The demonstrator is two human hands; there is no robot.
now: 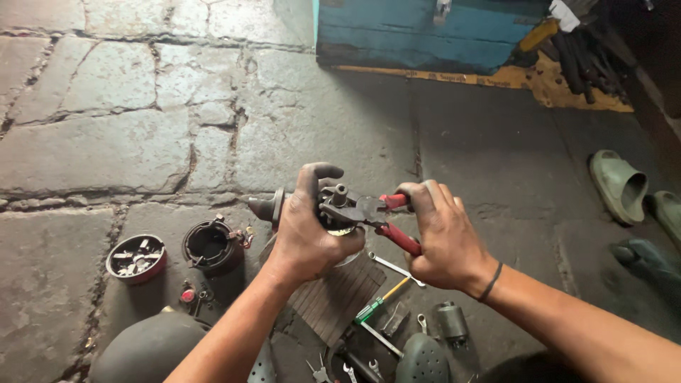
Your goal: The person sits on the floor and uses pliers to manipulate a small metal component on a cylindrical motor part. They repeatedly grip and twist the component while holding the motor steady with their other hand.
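Blue box (425, 32) at top, on a yellow printed sheet (560, 89); housing (211, 245) and parts tin (136, 259) lie apart on floor, so strip-down looks partway; left hand (306, 234) fingers curled around metal part (333, 206), held mid-air; right hand (443, 237) squeezes red-handled pliers (376, 216), jaws on part.

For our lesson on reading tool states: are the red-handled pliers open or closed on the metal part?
Closed on it: the pliers grip the metal part, with the right hand squeezing the handles and the left hand holding the part.
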